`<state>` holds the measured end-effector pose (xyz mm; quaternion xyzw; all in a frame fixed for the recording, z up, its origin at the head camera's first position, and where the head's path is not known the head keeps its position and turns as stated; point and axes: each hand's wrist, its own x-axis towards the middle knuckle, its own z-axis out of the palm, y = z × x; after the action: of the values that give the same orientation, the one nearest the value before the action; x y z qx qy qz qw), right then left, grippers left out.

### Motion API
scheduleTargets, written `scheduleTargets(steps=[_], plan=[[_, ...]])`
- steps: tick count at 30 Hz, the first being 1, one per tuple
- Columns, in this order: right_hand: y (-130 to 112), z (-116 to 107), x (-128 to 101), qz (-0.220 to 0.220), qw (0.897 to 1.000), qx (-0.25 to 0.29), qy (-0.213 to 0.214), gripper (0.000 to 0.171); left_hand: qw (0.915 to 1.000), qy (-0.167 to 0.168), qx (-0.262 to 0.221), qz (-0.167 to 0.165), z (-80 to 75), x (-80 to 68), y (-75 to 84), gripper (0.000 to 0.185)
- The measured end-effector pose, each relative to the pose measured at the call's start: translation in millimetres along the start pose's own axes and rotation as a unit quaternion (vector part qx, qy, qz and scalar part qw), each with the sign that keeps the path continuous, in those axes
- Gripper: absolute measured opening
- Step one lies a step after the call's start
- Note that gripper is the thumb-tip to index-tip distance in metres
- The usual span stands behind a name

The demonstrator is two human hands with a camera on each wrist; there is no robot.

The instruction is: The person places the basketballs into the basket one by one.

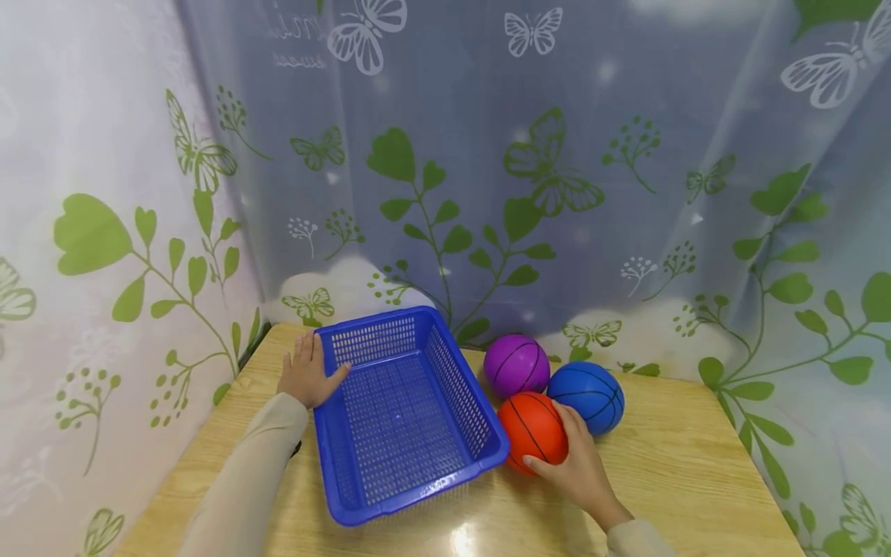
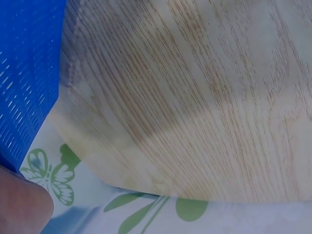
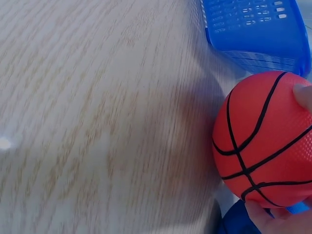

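Observation:
My right hand [image 1: 567,456] curls round a small red basketball [image 1: 530,430] on the wooden table [image 1: 668,464], thumb at its near side; the right wrist view shows the red ball [image 3: 263,141] close up with fingertips at its edge. A purple ball [image 1: 517,365] and a blue ball [image 1: 588,394] lie just behind it, touching. A blue plastic basket [image 1: 407,410], with nothing in it, stands to the left of the balls. My left hand [image 1: 306,371] rests flat against the basket's far left wall, fingers straight. The left wrist view shows the basket wall [image 2: 24,83] and bare table.
A curtain with green leaf and butterfly print [image 1: 487,193] hangs close behind and to both sides of the table. The table's right half [image 1: 696,480] is bare wood. The left table edge [image 1: 209,433] runs near my left sleeve.

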<state>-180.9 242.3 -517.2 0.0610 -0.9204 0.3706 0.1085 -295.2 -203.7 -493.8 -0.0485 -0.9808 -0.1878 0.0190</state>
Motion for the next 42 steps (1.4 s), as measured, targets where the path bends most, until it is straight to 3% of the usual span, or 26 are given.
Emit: scheduleTargets(steps=[9,24,29,33,42], plan=[[0,-13,-5,-0.008,1.0,0.02,0.01,0.093,1.0,-0.001,-0.006,0.002,2.8,1.0,-3.1,0.082],[-14,-39,-2,-0.038,0.998,0.036,0.041,0.091,0.9992,0.027,-0.026,0.013,10.1,4.8,-9.9,0.07],[-29,-44,5,-0.043,0.997,0.047,0.051,0.092,0.9994,0.023,-0.023,0.009,9.3,5.1,-8.9,0.064],[-47,-43,12,-0.024,0.996,0.076,0.035,0.093,0.9998,0.01,-0.016,0.004,6.7,4.9,-6.9,0.061],[-83,-22,37,-0.026,0.993,0.116,0.019,0.091,0.9999,-0.002,-0.017,-0.001,1.1,2.0,-1.5,0.061]])
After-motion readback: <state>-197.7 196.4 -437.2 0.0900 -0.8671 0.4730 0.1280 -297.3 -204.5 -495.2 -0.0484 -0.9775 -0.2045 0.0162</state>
